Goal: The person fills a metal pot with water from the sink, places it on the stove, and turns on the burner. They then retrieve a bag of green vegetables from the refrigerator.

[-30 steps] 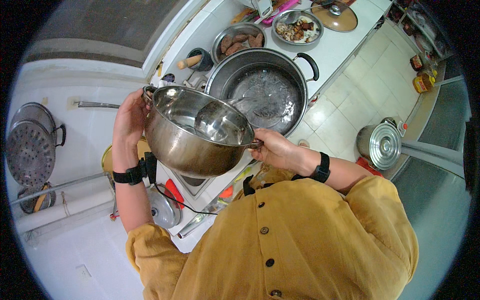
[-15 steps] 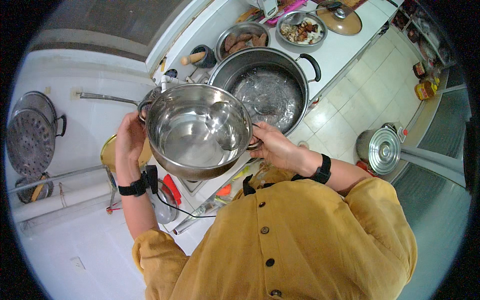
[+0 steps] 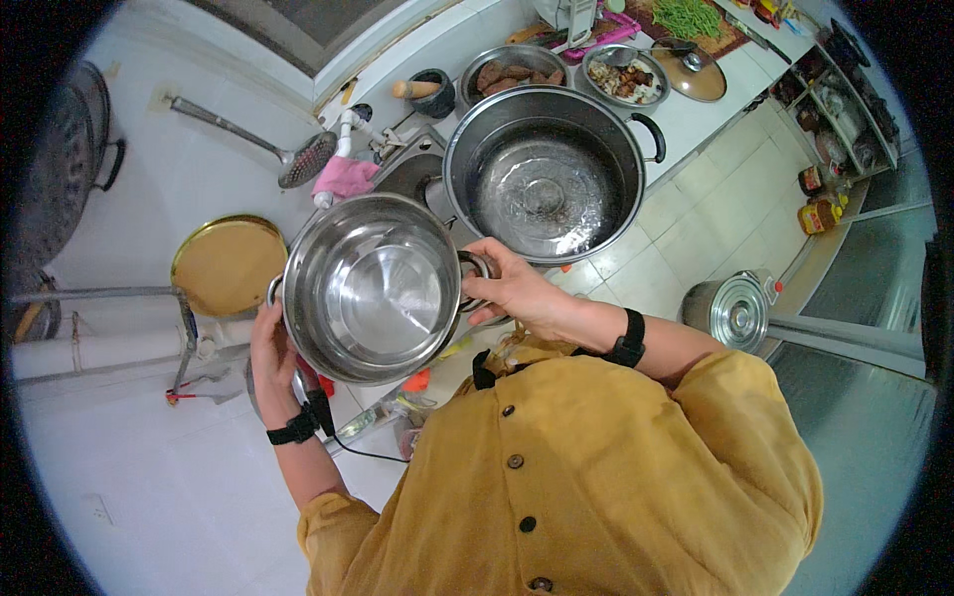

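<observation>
Between my hands is a shiny stainless steel pot [image 3: 383, 348] with two loop handles, its open top facing up. My left hand [image 3: 268, 343] is closed at the left handle, the fingers partly hidden by the pot's side. On the other side, my right hand [image 3: 507, 288] grips the right handle. Smooth reflections cover the inside; whether it holds a little water I cannot tell. Just beyond, to the right, a large dark-handled pot [image 3: 487, 194] with clear water in it stands beside the sink [image 3: 412, 177], apart from the pot I hold.
Behind the large pot are a bowl of brown root vegetables [image 3: 512, 74], a bowl of chopped food [image 3: 626, 74], a glass lid [image 3: 701, 84] and a mortar [image 3: 434, 94]. A skimmer [image 3: 308, 159] and a gold round tray [image 3: 229, 263] are at the left wall. A lidded pot [image 3: 730, 313] stands at right.
The pot in my hands has moved left and nearer to me, away from the large pot, which it no longer overlaps. It sits more level, and my view has shifted too.
</observation>
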A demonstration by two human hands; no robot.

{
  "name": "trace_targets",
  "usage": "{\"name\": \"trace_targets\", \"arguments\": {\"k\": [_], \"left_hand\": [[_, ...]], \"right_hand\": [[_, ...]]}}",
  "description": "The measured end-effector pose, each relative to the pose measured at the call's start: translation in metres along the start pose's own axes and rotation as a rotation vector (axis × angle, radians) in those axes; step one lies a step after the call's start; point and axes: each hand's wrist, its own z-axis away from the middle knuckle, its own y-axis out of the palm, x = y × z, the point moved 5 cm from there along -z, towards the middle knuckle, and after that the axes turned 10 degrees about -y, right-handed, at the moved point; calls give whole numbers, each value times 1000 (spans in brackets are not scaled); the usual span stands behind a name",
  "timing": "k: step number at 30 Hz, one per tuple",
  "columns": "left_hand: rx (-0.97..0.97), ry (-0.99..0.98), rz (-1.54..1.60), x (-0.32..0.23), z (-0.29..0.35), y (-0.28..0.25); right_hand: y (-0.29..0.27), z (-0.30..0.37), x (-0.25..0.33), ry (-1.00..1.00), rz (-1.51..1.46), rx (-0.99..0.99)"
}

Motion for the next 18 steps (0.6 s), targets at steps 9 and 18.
{"name": "trace_targets", "arguments": {"k": [9,18], "left_hand": [[16,-166,91,102,-1,-99],[-29,-245,44,148,-26,-127]], "right_hand": [[20,-28,-80,236,-34,-37],[12,-44,-111,283,168,-148]]}}
